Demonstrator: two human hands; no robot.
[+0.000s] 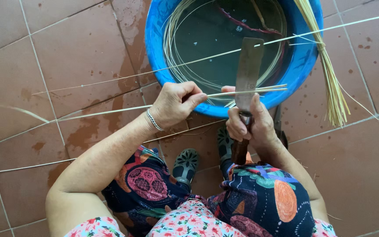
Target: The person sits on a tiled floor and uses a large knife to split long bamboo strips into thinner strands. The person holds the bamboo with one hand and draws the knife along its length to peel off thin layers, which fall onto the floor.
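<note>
Pinching thin pale cane strip (pixel 242 92), left hand (pixel 174 105); right hand (pixel 248 125) fisted round flat steel knife (pixel 247 72).

Blue basin (pixel 154 39) blocks ahead; bare tile floor (pixel 66 48) left, right free.

Home yard (tiled floor (pixel 80 52), basin (pixel 305 61))
</note>
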